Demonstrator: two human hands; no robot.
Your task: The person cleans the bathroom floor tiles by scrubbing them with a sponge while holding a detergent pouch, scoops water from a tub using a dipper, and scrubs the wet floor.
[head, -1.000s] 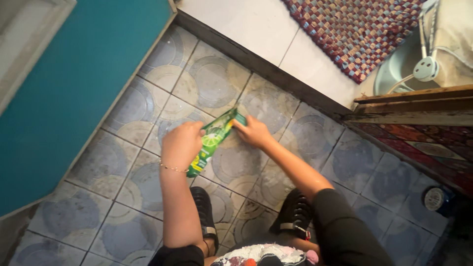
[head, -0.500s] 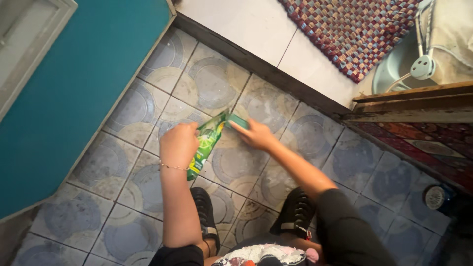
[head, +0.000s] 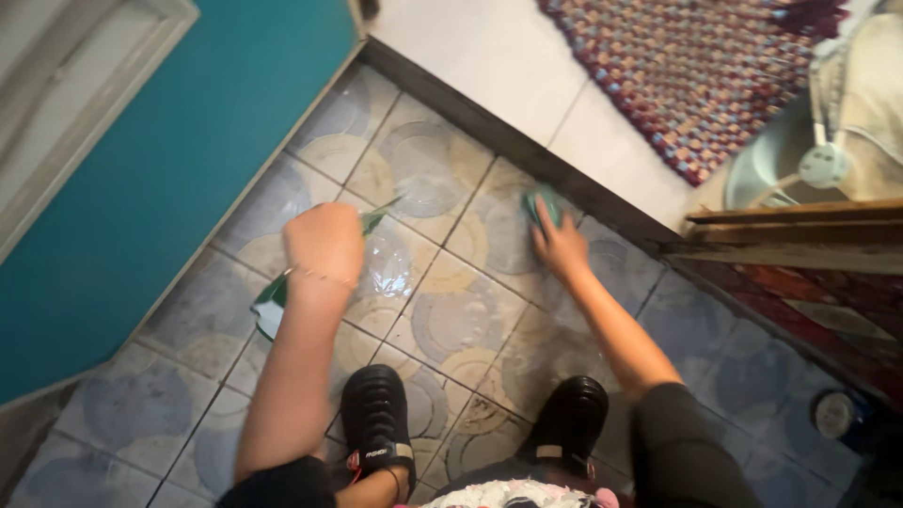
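On patterned floor tiles [head: 451, 320], right hand [head: 562, 246] presses green sponge [head: 543, 202].

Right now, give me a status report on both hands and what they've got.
Left hand shut on green pouch, tilted over wet patch. Right hand pressing green sponge onto floor tile. Nothing between them.
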